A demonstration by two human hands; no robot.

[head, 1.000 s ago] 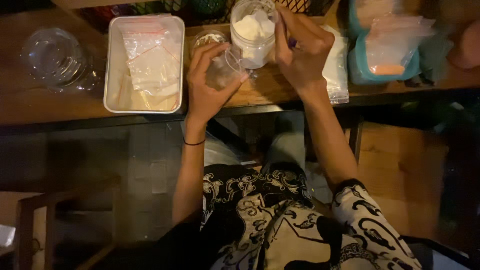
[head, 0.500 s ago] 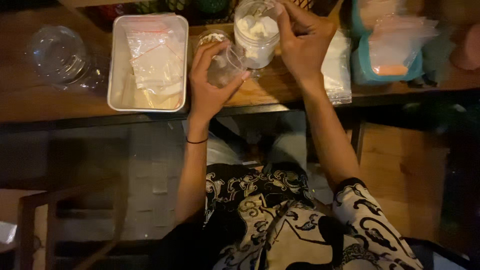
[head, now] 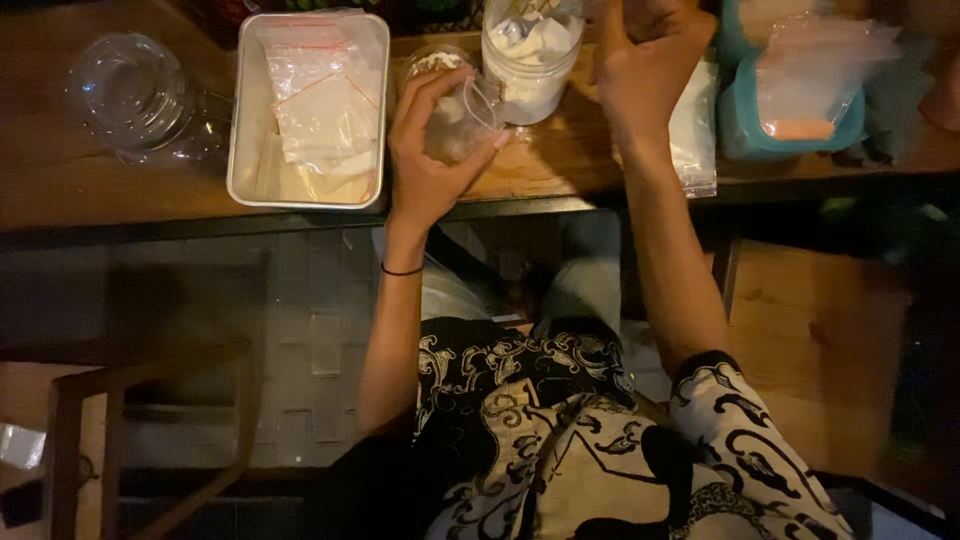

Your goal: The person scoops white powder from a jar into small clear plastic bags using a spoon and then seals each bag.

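While the left hand (head: 430, 160) cups the small clear bag (head: 455, 125), keep its mouth close beside the powder jar (head: 528, 55); right hand (head: 645, 60) pinched shut, contents hidden.

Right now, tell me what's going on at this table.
A person sits at a wooden table, seen from above. Their left hand wraps around a small clear bag holding something pale. Their right hand is raised beside a clear jar of white powder; what it pinches is too blurred to tell. Left of the hands sits a metal tray of zip bags, and further left an upturned clear container. On the right is a teal tub holding more bags.
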